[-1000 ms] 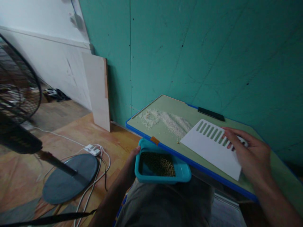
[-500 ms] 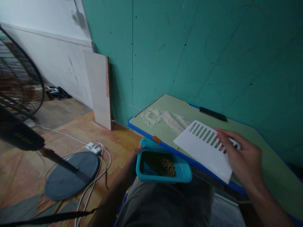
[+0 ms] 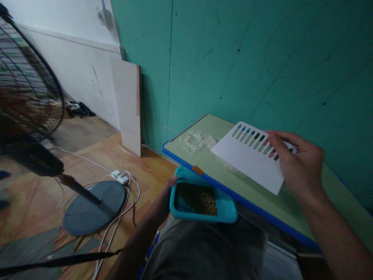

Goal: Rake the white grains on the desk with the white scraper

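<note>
My right hand (image 3: 300, 163) grips a white plastic scraper (image 3: 247, 161) with a row of slots, by its right end. The scraper is tilted over the green board (image 3: 291, 210) with the blue rim. Pale grains (image 3: 194, 142) lie in a loose patch near the board's left corner, partly behind the scraper. Below the board's near edge, my left hand (image 3: 164, 198) holds a turquoise plastic tub (image 3: 229, 212) by its left side, most of the fingers hidden. Dark and tan beans or seeds (image 3: 199, 200) fill part of the tub.
A standing fan (image 3: 29, 93) on a round base (image 3: 93, 210) stands at the left. White cables and a power strip (image 3: 119, 177) lie on the floor. A white panel (image 3: 126, 105) leans by the green wall (image 3: 221, 46). An orange clip or tape (image 3: 198, 170) marks the board's rim.
My right hand has lifted the scraper away from the near edge, up and farther over the board. The tub stays in my left hand. The view has shifted slightly.
</note>
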`<state>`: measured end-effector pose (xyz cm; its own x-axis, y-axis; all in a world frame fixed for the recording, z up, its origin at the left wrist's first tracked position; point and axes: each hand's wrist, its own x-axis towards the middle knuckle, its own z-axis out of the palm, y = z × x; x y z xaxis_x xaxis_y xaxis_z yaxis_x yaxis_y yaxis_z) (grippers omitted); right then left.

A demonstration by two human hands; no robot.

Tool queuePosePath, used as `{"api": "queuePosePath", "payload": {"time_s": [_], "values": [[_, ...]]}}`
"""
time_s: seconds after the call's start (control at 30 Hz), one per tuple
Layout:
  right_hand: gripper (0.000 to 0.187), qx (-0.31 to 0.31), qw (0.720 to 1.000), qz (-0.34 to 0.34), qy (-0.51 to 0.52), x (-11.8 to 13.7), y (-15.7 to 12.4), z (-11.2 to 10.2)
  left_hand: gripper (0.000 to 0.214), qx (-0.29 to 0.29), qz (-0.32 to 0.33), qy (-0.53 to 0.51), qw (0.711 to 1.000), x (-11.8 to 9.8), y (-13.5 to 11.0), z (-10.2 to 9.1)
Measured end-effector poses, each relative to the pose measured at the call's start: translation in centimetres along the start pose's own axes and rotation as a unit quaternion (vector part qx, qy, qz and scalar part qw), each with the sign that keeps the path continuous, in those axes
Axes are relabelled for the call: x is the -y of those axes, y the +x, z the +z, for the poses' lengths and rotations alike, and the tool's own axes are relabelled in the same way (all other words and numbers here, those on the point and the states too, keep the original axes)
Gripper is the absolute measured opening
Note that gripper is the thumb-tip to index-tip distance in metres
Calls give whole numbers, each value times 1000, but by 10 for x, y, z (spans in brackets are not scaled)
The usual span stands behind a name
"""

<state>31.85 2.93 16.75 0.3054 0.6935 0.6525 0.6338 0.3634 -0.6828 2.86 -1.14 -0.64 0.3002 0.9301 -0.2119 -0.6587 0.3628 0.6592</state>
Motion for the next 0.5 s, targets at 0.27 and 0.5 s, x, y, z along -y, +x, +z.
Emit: {"api": "queuePosePath", "payload": {"time_s": [0.27, 0.5], "values": [[17, 67, 993, 29, 90, -11, 84, 103, 55, -7, 25, 24, 999, -5, 1, -9], [38, 84, 984, 90, 128, -35, 71, 142, 58, -32, 20, 48, 998, -18, -3, -13]]}}
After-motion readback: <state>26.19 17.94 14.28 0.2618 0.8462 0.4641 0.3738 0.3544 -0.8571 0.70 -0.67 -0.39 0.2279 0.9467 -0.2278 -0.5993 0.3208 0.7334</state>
